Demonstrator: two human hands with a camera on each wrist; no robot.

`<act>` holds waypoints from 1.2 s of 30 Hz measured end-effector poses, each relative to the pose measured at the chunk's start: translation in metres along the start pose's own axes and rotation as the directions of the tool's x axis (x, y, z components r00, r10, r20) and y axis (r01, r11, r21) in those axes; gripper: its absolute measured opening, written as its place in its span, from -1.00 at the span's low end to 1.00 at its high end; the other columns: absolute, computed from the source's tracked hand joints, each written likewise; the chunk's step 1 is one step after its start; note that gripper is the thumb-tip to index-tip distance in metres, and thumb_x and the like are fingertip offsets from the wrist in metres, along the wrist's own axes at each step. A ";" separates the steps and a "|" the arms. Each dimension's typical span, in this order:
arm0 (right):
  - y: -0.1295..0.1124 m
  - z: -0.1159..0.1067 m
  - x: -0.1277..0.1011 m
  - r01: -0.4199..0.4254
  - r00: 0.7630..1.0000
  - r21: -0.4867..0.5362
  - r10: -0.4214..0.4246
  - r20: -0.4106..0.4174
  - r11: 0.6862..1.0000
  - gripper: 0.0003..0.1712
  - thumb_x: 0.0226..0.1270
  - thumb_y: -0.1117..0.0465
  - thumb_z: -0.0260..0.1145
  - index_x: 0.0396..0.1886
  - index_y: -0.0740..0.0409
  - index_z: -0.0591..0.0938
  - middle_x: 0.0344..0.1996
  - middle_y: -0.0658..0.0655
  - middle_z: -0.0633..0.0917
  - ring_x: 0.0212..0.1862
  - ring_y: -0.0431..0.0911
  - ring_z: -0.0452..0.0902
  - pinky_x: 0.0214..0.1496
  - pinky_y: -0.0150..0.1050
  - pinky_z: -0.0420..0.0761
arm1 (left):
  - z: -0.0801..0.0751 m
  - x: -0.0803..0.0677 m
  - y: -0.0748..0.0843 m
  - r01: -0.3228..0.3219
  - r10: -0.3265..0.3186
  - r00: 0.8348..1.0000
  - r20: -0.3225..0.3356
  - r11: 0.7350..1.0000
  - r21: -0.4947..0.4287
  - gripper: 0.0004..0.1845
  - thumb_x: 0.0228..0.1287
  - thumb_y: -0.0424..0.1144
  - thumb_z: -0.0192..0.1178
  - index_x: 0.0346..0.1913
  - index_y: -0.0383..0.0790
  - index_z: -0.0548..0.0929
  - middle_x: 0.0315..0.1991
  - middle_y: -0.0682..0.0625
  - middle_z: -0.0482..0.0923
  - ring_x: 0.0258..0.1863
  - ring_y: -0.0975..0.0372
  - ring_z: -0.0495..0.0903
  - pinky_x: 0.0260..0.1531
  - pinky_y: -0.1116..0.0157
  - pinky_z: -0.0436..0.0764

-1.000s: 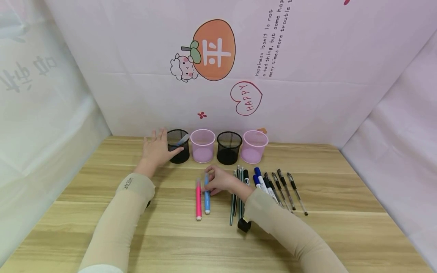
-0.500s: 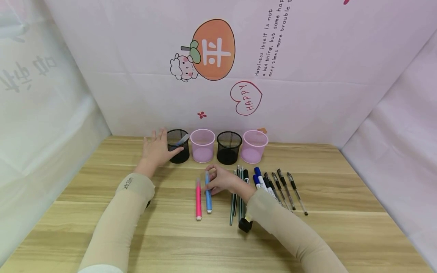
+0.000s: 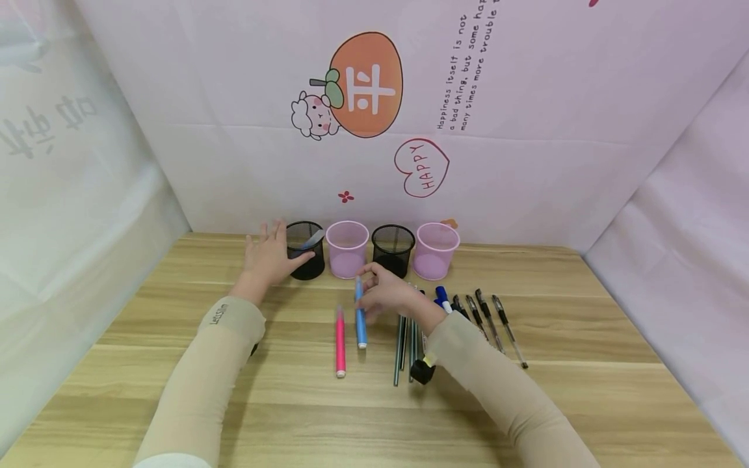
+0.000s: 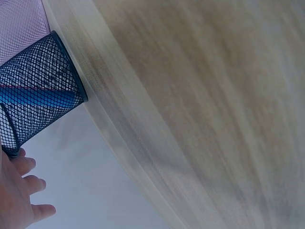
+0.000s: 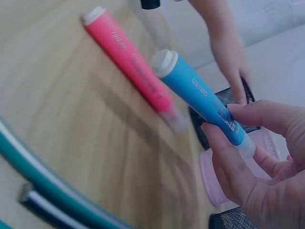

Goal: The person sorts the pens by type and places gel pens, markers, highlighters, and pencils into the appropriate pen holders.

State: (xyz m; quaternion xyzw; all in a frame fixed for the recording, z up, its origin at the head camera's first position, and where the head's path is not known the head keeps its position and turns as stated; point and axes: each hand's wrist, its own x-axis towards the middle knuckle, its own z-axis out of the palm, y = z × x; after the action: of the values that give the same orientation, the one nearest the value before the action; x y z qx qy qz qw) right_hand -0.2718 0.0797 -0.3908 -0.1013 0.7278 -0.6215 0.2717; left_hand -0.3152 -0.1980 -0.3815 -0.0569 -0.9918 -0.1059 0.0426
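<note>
In the head view my right hand [image 3: 383, 292] pinches a blue marker [image 3: 361, 328] between thumb and fingers. Seen from the right wrist, that blue marker [image 5: 198, 93] has a translucent cap, and its white end points away from the palm. A pink marker [image 3: 341, 344] lies on the table to its left. My left hand [image 3: 266, 260] rests against the leftmost black mesh cup [image 3: 307, 266], fingers spread and thumb across its front. A blue marker [image 4: 43, 96] leans inside that cup, showing through the mesh in the left wrist view.
Right of that cup stand a pink cup [image 3: 348, 260], another black mesh cup [image 3: 392, 244] and a second pink cup [image 3: 435, 260], along the wall. Pencils [image 3: 400, 357] lie partly under my right forearm. Blue-capped markers [image 3: 442, 298] and several black-capped pens [image 3: 502, 318] lie farther right.
My right hand has lifted the blue marker and moved it away from me, toward the cups. The left hand stays at the leftmost black cup; the pink marker has not moved.
</note>
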 end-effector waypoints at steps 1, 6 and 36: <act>-0.002 -0.001 0.000 0.001 1.000 0.008 -0.001 0.002 1.000 -0.15 0.16 0.67 0.33 0.42 0.29 0.23 -0.07 0.25 0.45 -0.28 0.03 0.64 -0.12 0.03 0.76 | 0.000 0.000 0.000 0.001 -0.001 1.000 0.002 1.000 0.000 0.16 0.39 0.43 0.03 0.61 -0.47 -0.10 0.61 -0.37 -0.12 0.58 -0.29 -0.20 0.42 -0.38 -0.22; -0.013 -0.002 -0.001 0.027 1.000 0.027 -0.027 0.013 0.999 -0.17 0.18 0.67 0.32 0.42 0.28 0.23 -0.11 0.22 0.45 -0.27 0.01 0.63 -0.01 0.13 0.72 | 0.001 0.000 -0.001 0.002 -0.002 1.000 0.004 1.000 -0.001 0.16 0.40 0.42 0.02 0.61 -0.46 -0.10 0.61 -0.37 -0.13 0.58 -0.28 -0.21 0.43 -0.37 -0.23; -0.060 0.006 0.016 0.265 0.942 0.180 -0.214 -0.258 0.947 -0.15 0.31 0.63 0.27 0.48 0.14 0.15 0.04 0.25 0.46 -0.13 0.06 0.64 0.13 0.08 0.66 | 0.000 0.000 -0.001 0.004 -0.004 1.000 0.013 1.000 0.003 0.17 0.39 0.44 0.01 0.61 -0.46 -0.11 0.62 -0.36 -0.13 0.58 -0.28 -0.21 0.43 -0.36 -0.24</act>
State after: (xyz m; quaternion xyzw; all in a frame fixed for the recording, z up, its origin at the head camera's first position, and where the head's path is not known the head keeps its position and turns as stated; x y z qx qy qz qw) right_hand -0.2938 0.0545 -0.3383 -0.0854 0.6663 -0.7318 0.1148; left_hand -0.3157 -0.1985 -0.3820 -0.0554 -0.9924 -0.1040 0.0359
